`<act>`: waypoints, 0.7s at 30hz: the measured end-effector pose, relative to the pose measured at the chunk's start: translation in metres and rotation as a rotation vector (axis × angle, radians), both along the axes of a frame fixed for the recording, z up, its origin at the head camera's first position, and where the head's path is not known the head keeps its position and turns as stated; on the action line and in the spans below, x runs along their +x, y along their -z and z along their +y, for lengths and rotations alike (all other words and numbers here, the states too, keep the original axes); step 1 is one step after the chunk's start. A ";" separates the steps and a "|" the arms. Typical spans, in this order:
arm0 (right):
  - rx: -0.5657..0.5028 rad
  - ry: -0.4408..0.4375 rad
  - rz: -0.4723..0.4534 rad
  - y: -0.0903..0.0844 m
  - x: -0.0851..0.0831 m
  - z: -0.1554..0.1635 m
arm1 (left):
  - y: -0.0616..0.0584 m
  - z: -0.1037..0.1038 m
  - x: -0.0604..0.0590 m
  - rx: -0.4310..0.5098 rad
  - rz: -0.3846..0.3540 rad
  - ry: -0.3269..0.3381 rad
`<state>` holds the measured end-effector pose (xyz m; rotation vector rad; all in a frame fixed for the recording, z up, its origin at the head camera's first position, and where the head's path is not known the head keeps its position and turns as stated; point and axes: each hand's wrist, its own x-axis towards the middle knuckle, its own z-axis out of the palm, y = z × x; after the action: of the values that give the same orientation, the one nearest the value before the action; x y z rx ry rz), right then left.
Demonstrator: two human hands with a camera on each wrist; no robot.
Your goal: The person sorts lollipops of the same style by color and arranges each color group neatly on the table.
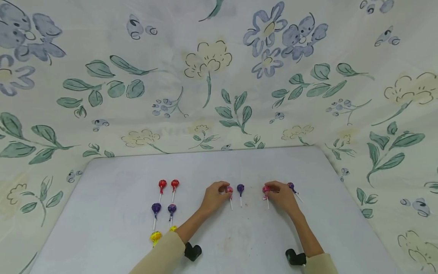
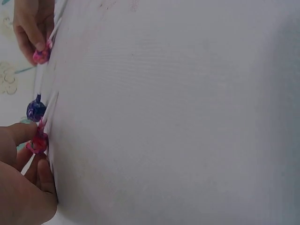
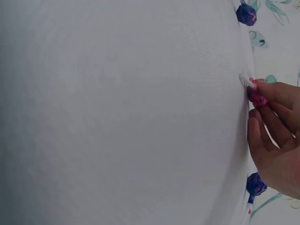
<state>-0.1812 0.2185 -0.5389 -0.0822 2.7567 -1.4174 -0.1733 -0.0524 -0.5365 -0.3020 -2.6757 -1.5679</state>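
My left hand (image 1: pixel 215 197) pinches a pink-red wrapped lollipop (image 1: pixel 229 189) by its head, the white stick pointing toward me. Thumb and fingers sit on either side of the wrapper in the left wrist view. Farther right, my right hand (image 1: pixel 282 198) pinches a pink lollipop (image 1: pixel 265 189), its stick also toward me. A purple lollipop (image 1: pixel 240 188) lies between the two hands, nearer the left one. Just beyond the right hand's outer side is another purple lollipop (image 1: pixel 291 185), lying at a slant.
On the white table (image 1: pixel 113 198), left of my left arm, lollipops form two columns: a red pair (image 1: pixel 162 183) at the back, a purple pair (image 1: pixel 156 208), then yellow ones (image 1: pixel 155 236) partly hidden by my sleeve. Floral cloth (image 1: pixel 205 125) rises behind the table.
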 end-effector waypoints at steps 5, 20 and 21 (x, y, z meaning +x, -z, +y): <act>-0.009 -0.003 -0.002 0.001 -0.002 0.001 | -0.001 0.000 -0.002 -0.017 -0.017 0.015; -0.021 0.010 -0.025 0.000 -0.005 -0.001 | -0.012 -0.023 -0.023 0.007 -0.181 -0.019; -0.017 0.007 -0.024 -0.001 -0.004 -0.001 | -0.013 -0.027 -0.025 0.008 -0.186 -0.030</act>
<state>-0.1855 0.2174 -0.5384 -0.0553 2.7286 -1.4347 -0.1979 -0.0792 -0.5238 -0.1206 -2.7936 -1.6762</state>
